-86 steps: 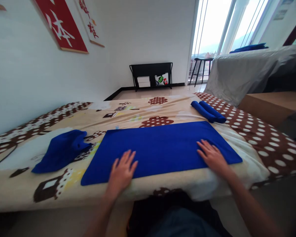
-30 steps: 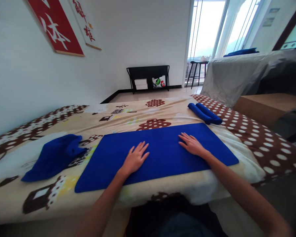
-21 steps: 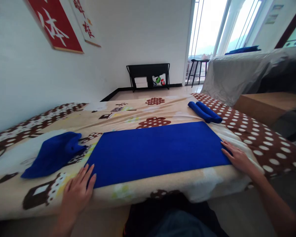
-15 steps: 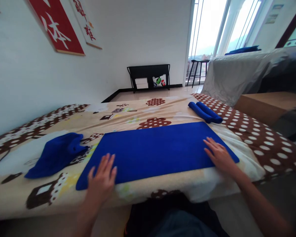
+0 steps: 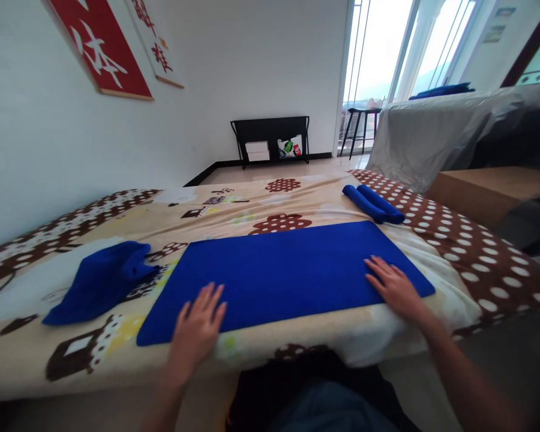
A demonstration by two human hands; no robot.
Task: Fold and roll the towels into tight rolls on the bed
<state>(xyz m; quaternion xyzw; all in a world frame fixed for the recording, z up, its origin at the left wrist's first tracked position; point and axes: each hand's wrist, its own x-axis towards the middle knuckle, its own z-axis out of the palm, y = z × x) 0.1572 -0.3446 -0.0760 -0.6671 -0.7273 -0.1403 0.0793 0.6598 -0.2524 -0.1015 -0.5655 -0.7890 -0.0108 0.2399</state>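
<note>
A blue towel lies spread flat on the patterned blanket that covers the bed. My left hand rests flat on the towel's near edge toward its left end, fingers apart. My right hand lies flat on the towel near its right end, fingers stretched out. Neither hand holds anything.
A crumpled blue towel lies at the left of the bed. Two rolled blue towels sit at the far right. A wooden box and a grey covered piece of furniture stand to the right; a black shelf is by the far wall.
My hands slid from the towel's middle out to its two ends, then came slightly back inward along the near edge. The towel stays flat.
</note>
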